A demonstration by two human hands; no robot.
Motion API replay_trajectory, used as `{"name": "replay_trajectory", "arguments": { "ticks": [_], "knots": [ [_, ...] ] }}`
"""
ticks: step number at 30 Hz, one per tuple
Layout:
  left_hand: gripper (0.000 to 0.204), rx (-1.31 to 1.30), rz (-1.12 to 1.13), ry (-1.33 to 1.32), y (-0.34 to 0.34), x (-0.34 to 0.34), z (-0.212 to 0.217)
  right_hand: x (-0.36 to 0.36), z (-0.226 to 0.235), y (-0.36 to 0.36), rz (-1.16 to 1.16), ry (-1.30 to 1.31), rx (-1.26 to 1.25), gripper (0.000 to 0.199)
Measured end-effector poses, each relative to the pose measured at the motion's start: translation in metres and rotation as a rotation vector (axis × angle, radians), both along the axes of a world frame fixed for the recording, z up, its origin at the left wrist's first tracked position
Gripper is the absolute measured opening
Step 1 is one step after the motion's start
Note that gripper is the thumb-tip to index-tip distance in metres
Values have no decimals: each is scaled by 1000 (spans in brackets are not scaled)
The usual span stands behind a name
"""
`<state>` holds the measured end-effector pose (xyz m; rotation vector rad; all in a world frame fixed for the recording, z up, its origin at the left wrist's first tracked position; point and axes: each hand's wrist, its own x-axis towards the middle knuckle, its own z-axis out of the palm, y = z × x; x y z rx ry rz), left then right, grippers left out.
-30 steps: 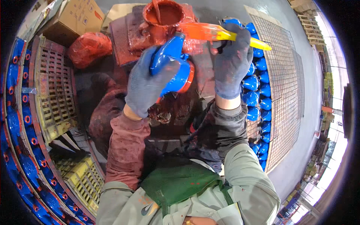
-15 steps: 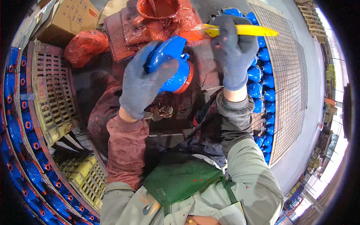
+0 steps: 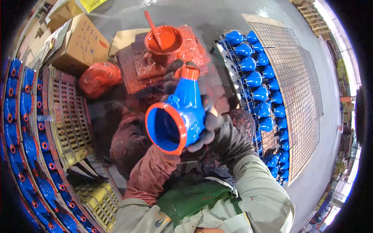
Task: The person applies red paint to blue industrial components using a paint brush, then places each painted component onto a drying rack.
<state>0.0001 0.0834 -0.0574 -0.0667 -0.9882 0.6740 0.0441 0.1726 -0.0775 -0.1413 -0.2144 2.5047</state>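
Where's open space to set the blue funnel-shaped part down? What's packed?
Free: bare grey floor beyond the red paint bowl, and the floor strip right of the wire mesh panels. Crowded: paint-smeared boards by the bowl, rack of blue parts on the right, crates and blue parts on the left. Both hands hold the part.

The funnel (image 3: pixel 182 116) covered most of both gloved hands: of the right hand (image 3: pixel 208 128) only fingers showed at its right side, and of the left hand (image 3: pixel 171 77) only dark fingertips near the narrow end. The stick (image 3: pixel 153 27) sank into the paint pot (image 3: pixel 164 40), its lower end hidden. The blue parts (image 3: pixel 23 116) at the left blurred into the dark rim. The box (image 3: pixel 75 37) was partly cut off at the upper left.
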Motion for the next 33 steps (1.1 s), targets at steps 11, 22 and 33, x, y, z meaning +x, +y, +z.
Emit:
{"name": "replay_trajectory", "arguments": {
  "ticks": [11, 22, 33],
  "knots": [
    [68, -543, 875, 864, -49, -47, 43, 16, -18, 13, -149, -516, -74, 49],
    [87, -585, 815, 569, -33, -87, 17, 106, -47, -51, -514, -988, 159, 45],
    [70, 229, 2512, 2040, -156, -32, 33, 151, 72, -156, -1027, -1068, 1028, 27]
  ]
}}
